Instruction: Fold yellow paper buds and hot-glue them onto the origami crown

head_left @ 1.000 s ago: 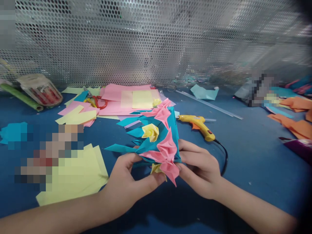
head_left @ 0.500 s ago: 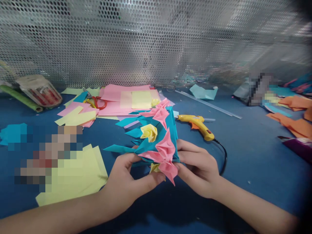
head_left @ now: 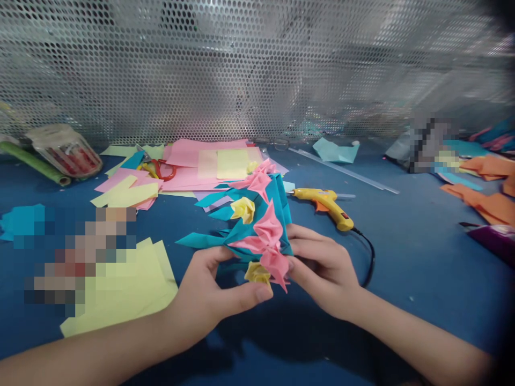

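We hold the folded-paper piece over the blue table, between our two hands. Its pointed blue leaves project left; its straight blue edge faces right. The line of pink flowers gives the long axis, running from the far end to the near end and slanting slightly right.

Our left hand is curved into a C: the thumb extends rightward under the near yellow flower, and the fingers pass behind the leaves, tips hidden. Our right hand pinches the near right corner, thumb in front and fingers bent against the blue edge. Both forearms enter from the lower corners.

Beyond our right hand lies the yellow glue gun, nozzle towards the piece. A wide stretch of table separates that hand from the orange papers. Yellow sheets lie near our left wrist. The perforated panel bounds the far side.
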